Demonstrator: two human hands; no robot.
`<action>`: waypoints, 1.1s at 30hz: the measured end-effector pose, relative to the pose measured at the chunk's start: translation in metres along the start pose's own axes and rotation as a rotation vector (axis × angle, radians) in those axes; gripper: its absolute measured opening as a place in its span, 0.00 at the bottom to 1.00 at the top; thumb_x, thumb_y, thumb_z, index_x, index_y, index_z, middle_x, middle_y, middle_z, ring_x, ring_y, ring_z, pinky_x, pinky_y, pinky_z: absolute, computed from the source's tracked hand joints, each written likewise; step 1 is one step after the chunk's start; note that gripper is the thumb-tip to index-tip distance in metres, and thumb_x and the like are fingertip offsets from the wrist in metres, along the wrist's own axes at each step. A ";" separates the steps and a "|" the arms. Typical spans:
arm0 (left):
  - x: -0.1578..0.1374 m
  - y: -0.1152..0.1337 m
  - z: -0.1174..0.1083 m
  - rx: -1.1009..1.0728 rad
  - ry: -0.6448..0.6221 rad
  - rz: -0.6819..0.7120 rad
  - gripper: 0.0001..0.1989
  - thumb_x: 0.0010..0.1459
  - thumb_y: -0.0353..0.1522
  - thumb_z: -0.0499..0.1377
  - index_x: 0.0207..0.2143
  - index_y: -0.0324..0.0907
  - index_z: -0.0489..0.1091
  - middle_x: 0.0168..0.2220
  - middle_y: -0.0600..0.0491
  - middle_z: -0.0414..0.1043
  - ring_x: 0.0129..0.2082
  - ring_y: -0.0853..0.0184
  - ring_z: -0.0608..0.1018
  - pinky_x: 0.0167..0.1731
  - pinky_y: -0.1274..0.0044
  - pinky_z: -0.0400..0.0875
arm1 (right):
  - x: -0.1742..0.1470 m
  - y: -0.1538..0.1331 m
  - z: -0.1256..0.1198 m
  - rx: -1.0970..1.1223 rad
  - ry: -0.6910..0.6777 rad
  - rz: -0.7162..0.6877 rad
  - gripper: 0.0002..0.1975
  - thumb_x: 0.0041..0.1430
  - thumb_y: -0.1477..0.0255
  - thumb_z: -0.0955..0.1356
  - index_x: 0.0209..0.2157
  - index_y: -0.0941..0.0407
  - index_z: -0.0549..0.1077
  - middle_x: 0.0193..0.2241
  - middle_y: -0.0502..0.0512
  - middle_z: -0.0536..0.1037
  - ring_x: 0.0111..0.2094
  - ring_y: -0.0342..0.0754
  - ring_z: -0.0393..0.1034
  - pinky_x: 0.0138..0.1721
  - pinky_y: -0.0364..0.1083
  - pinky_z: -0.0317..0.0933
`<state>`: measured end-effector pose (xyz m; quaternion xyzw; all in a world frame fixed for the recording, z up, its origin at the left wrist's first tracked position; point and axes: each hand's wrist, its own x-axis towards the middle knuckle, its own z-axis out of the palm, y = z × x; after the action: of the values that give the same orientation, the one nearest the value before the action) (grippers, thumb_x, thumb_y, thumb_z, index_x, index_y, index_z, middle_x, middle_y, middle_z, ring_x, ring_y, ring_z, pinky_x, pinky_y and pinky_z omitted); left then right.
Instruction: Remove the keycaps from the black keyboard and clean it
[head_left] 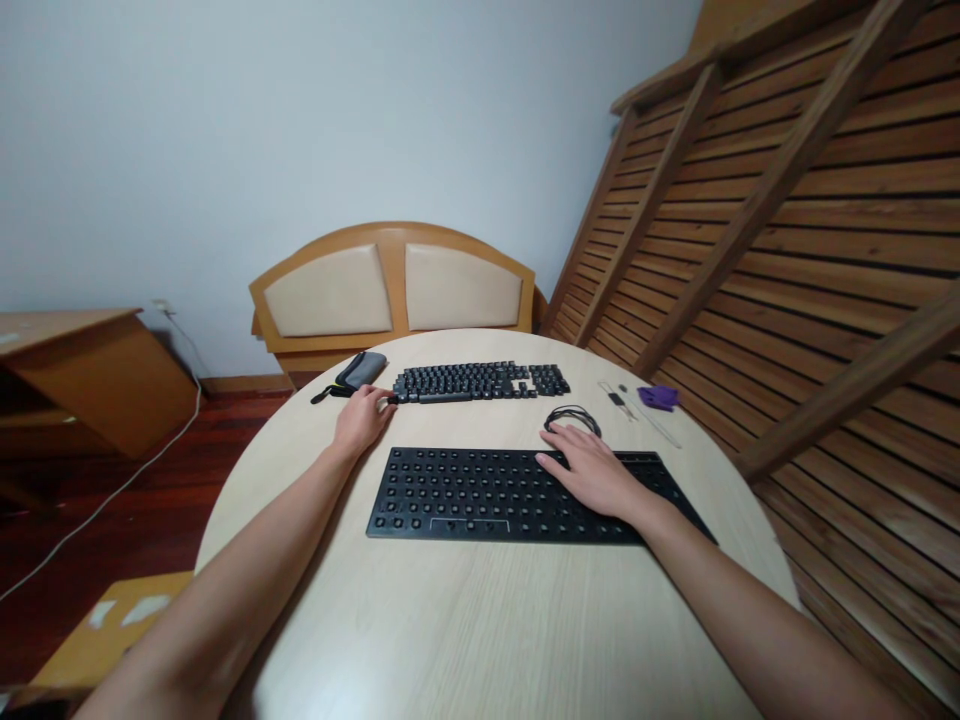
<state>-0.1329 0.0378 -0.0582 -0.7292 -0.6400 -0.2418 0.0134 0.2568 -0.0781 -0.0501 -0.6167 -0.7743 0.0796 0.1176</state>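
A black keyboard base (465, 492) with its keycaps off lies flat on the table in front of me, its bare switches showing. My right hand (589, 468) rests palm down over its right part, fingers spread and holding nothing. Beyond the base, loose black keycaps (457, 380) are laid out in keyboard order. At their lower left corner my left hand (361, 418) has thumb and fingers closed around a small dark keycap (392, 400). The coiled black cable (574, 412) lies just past my right fingertips.
A grey zip case (364, 368) sits at the table's back left. On the right are a wire keycap puller (616, 398), a thin pale stick (660, 428) and a purple cloth (658, 397). Wooden slats (810, 260) lean close to the table's right edge.
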 end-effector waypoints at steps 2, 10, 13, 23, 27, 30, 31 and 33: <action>0.000 0.000 -0.001 0.002 -0.003 -0.011 0.13 0.63 0.37 0.58 0.47 0.44 0.75 0.50 0.46 0.71 0.48 0.56 0.75 0.45 0.71 0.71 | 0.000 0.000 -0.001 -0.010 0.001 0.003 0.32 0.68 0.50 0.57 0.64 0.55 0.66 0.67 0.61 0.60 0.68 0.62 0.51 0.67 0.63 0.43; -0.001 -0.001 -0.009 -0.041 -0.044 -0.054 0.12 0.63 0.37 0.56 0.44 0.41 0.75 0.46 0.44 0.75 0.46 0.54 0.76 0.45 0.69 0.70 | 0.002 0.006 0.000 -0.048 0.035 -0.028 0.32 0.68 0.50 0.57 0.62 0.56 0.68 0.65 0.62 0.63 0.66 0.61 0.54 0.66 0.61 0.47; -0.006 0.002 -0.024 -0.117 -0.122 0.018 0.16 0.65 0.38 0.53 0.48 0.39 0.74 0.47 0.42 0.76 0.44 0.55 0.77 0.44 0.68 0.70 | 0.002 0.008 0.000 -0.062 0.036 -0.032 0.33 0.68 0.50 0.56 0.62 0.56 0.68 0.65 0.62 0.63 0.66 0.61 0.55 0.66 0.61 0.47; -0.035 0.035 -0.085 -0.403 -0.718 0.353 0.17 0.64 0.41 0.56 0.47 0.40 0.75 0.46 0.48 0.79 0.44 0.62 0.78 0.47 0.74 0.69 | 0.003 0.010 0.000 -0.089 0.024 -0.013 0.33 0.68 0.49 0.55 0.61 0.56 0.68 0.66 0.61 0.62 0.67 0.60 0.54 0.66 0.61 0.48; -0.039 0.035 -0.093 -0.454 -0.913 0.324 0.15 0.62 0.40 0.58 0.44 0.40 0.75 0.41 0.50 0.79 0.41 0.64 0.77 0.44 0.75 0.69 | 0.004 0.012 0.001 -0.091 0.034 -0.006 0.32 0.68 0.50 0.55 0.61 0.55 0.68 0.66 0.60 0.62 0.66 0.61 0.54 0.66 0.61 0.48; -0.042 0.032 -0.095 -0.448 -1.011 0.325 0.14 0.60 0.39 0.59 0.41 0.39 0.75 0.37 0.51 0.78 0.37 0.65 0.76 0.41 0.76 0.68 | 0.004 0.013 0.002 -0.095 0.034 0.001 0.32 0.67 0.50 0.56 0.61 0.55 0.68 0.66 0.60 0.62 0.66 0.61 0.54 0.66 0.61 0.48; -0.043 0.032 -0.096 -0.444 -1.033 0.329 0.13 0.60 0.39 0.60 0.40 0.39 0.76 0.35 0.52 0.78 0.36 0.66 0.76 0.41 0.77 0.68 | 0.004 0.013 0.002 -0.093 0.034 0.004 0.32 0.67 0.50 0.56 0.61 0.55 0.69 0.66 0.60 0.62 0.67 0.61 0.54 0.66 0.61 0.48; -0.044 0.033 -0.097 -0.440 -1.057 0.325 0.12 0.59 0.37 0.60 0.39 0.39 0.76 0.34 0.53 0.77 0.35 0.66 0.75 0.39 0.77 0.68 | 0.004 0.012 0.001 -0.086 0.035 0.007 0.32 0.67 0.50 0.56 0.61 0.54 0.69 0.66 0.60 0.62 0.67 0.60 0.54 0.66 0.61 0.48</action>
<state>-0.1378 -0.0410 0.0210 -0.8249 -0.3752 0.0323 -0.4216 0.2673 -0.0715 -0.0544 -0.6252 -0.7727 0.0356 0.1042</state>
